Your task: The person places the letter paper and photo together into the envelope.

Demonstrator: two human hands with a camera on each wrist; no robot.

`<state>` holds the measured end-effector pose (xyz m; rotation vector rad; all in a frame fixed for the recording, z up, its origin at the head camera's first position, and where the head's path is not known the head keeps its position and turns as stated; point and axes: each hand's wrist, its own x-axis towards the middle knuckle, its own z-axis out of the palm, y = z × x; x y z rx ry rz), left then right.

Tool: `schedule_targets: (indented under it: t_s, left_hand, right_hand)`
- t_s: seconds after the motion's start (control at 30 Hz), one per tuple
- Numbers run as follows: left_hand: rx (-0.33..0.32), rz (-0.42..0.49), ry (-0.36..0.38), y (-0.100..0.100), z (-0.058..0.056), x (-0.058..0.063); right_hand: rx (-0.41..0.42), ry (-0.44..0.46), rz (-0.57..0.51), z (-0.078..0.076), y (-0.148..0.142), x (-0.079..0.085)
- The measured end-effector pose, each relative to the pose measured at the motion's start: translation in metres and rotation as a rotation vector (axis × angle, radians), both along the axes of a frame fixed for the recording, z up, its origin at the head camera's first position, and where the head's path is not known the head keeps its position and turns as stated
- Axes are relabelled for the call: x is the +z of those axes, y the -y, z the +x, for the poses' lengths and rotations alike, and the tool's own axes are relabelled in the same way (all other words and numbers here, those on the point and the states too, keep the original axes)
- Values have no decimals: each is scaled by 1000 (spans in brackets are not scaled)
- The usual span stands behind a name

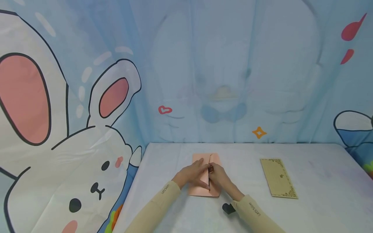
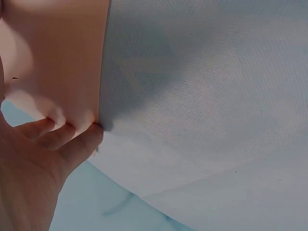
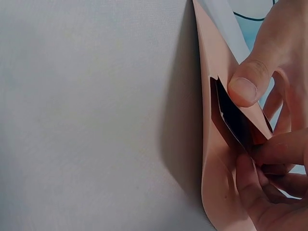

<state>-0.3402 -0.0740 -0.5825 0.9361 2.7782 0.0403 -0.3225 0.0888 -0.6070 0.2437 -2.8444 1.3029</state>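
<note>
A peach paper envelope (image 1: 201, 193) lies on the white table in the head view, with a slit-like opening along its middle. Across its left half spreads my left hand (image 1: 190, 174), fingers toward the far end and thumb near the close end. In the right wrist view that thumb (image 3: 244, 90) presses the raised flap beside the opening. My right hand (image 1: 220, 177) pinches the envelope at the opening's edge. A dark gap (image 3: 233, 118) shows inside; its contents cannot be made out. Fingers of my left hand (image 2: 72, 139) touch the paper's edge in the left wrist view.
A gold card (image 1: 278, 178) with ornate corners lies to the right on the white cloth-covered table (image 1: 239, 155). A printed blue curtain (image 1: 177, 74) hangs behind the table, and a rabbit print (image 1: 87, 168) covers the left side. A dark heart print (image 1: 228, 208) sits near my right sleeve.
</note>
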Motion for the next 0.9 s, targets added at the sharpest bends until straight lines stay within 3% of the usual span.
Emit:
schedule_targets:
  t_s: [0.27,0.57,0.9]
  left_hand:
    - [-5,0,7,-1,3,2]
    - [-13,-9,7,-2,3,4]
    - [-7,-31,11,-3,-2,3]
  right_hand:
    - [12,-22,-10,5,-4,0]
    - [-6,19,17,9,-13,0]
    - [-7,-20,9,22,-45,10]
